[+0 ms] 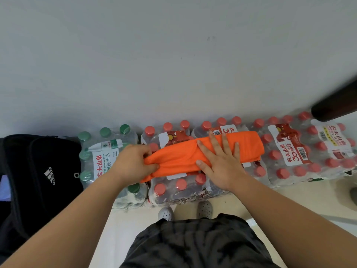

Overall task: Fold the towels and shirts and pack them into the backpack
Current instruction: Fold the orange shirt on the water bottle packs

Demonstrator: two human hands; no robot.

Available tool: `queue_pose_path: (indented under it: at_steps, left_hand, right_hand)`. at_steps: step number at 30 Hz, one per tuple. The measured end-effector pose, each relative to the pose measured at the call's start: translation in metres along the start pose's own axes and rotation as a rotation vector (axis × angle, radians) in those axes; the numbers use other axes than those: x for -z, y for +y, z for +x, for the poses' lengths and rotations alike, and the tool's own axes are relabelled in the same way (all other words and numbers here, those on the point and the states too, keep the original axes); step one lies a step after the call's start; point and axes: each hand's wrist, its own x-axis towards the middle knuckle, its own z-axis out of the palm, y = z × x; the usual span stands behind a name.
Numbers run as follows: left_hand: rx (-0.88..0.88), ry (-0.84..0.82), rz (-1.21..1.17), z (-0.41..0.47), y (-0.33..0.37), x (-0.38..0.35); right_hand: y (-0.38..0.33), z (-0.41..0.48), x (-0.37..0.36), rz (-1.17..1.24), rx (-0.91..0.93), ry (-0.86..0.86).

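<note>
An orange cloth (pixel 193 157), folded into a long strip, lay across the tops of some red-capped water bottle packs (pixel 289 151) by the wall. The left hand (pixel 133 163) pinched the cloth's left end, while the right hand (pixel 218 161) lay flat on its middle with fingers spread. A black backpack (pixel 38 171) sat at the far left, beside the green-capped bottles (pixel 108 151).
</note>
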Motion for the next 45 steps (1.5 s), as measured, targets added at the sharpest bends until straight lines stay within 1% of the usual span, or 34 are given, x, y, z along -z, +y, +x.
queue_pose_path:
  at_steps: [3, 7, 9, 12, 13, 15, 20, 25, 28, 30, 33, 35, 37, 39, 42, 45]
  left_hand:
    - [0.039, -0.071, 0.034, 0.000, 0.001, 0.006]
    - [0.062, -0.192, -0.099, -0.001, 0.002, 0.017]
    - [0.076, -0.197, -0.302, -0.002, 0.002, 0.022]
    - [0.111, -0.181, -0.720, -0.004, 0.003, 0.026]
    - [0.120, -0.179, -0.785, -0.005, 0.004, 0.027]
    - [0.130, -0.186, -0.811, -0.007, 0.005, 0.025]
    - [0.181, -0.211, -0.768, -0.014, 0.003, 0.018]
    - [0.225, -0.256, -0.918, -0.021, -0.003, 0.015]
    - [0.264, -0.220, -0.974, -0.026, 0.004, 0.014]
    - [0.267, -0.131, -0.942, -0.029, 0.011, 0.011]
    - [0.271, 0.054, -0.846, -0.032, 0.028, 0.011]
    - [0.250, 0.123, -0.795, -0.032, 0.047, 0.015]
    - [0.222, 0.160, -0.729, -0.030, 0.074, 0.021]
    - [0.189, 0.200, -0.601, -0.025, 0.106, 0.027]
    - [0.132, 0.242, -0.375, -0.011, 0.153, 0.025]
    - [0.099, 0.236, -0.245, 0.008, 0.202, 0.011]
  right_hand:
    - [0.000, 0.000, 0.000, 0.004, 0.002, -0.004]
    - [0.000, 0.000, 0.000, 0.000, 0.005, 0.001]
    - [0.001, 0.000, -0.001, 0.002, 0.005, 0.002]
    - [0.001, 0.000, -0.002, -0.001, 0.005, 0.009]
    - [0.001, -0.001, -0.002, 0.001, 0.004, 0.013]
    - [0.001, 0.000, -0.002, 0.004, 0.004, 0.021]
    - [0.002, 0.000, -0.004, 0.000, 0.011, 0.031]
    - [0.003, -0.002, -0.002, -0.006, 0.028, 0.030]
    - [0.001, -0.002, 0.000, -0.013, 0.022, 0.017]
    - [0.001, -0.002, 0.001, -0.008, 0.018, 0.004]
    - [0.003, -0.002, 0.004, 0.037, 0.034, -0.031]
    - [0.006, -0.004, 0.008, 0.074, 0.068, -0.038]
    - [0.013, -0.008, 0.013, 0.069, 0.125, -0.012]
    - [0.025, -0.013, 0.019, 0.058, 0.160, 0.030]
    - [0.053, -0.020, 0.025, 0.083, 0.129, 0.059]
    - [0.090, -0.030, 0.029, 0.165, 0.118, 0.116]
